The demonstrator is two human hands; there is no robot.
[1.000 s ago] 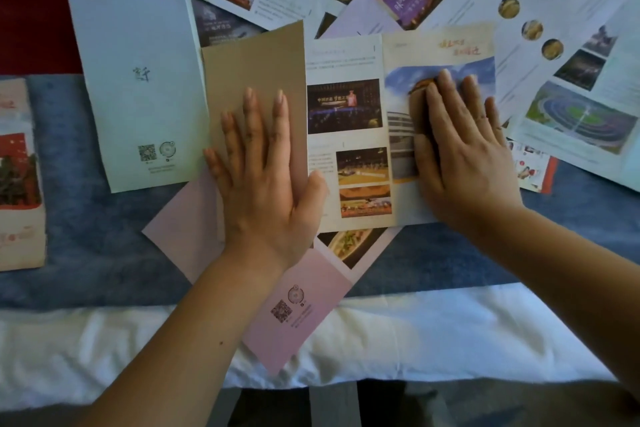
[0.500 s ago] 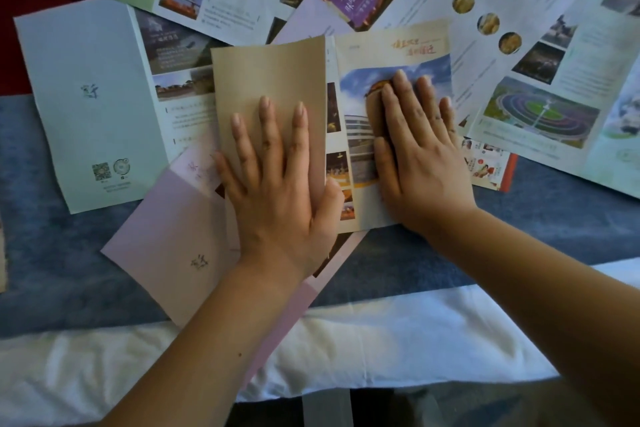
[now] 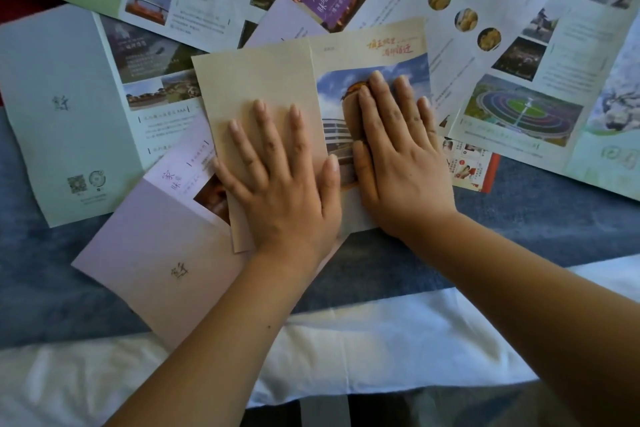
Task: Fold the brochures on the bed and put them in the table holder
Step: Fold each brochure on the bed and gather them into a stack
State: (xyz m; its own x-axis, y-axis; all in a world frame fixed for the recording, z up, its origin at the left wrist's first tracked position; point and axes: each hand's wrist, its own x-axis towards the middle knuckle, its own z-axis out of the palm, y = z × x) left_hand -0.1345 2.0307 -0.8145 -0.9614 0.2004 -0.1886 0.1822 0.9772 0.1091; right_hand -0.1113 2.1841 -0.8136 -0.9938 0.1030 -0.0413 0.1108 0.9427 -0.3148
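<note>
Flap [image 3: 258,80] is now covering the centre-frame brochure's [image 3: 367,45] middle; left hand [image 3: 280,191] and right hand [image 3: 398,156], flat-fingered, are pressing, first fold nearly done.

Matt paper brochures [image 3: 263,80] (printed), soft cloth bedding [image 3: 398,340]

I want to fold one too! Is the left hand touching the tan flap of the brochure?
Touching. The head view shows the left hand lying flat, fingers straight, on the tan flap.

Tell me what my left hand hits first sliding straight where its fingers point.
The left hand meets only more of the tan brochure flap up to its top edge, then probably the lilac brochure beyond.
</note>
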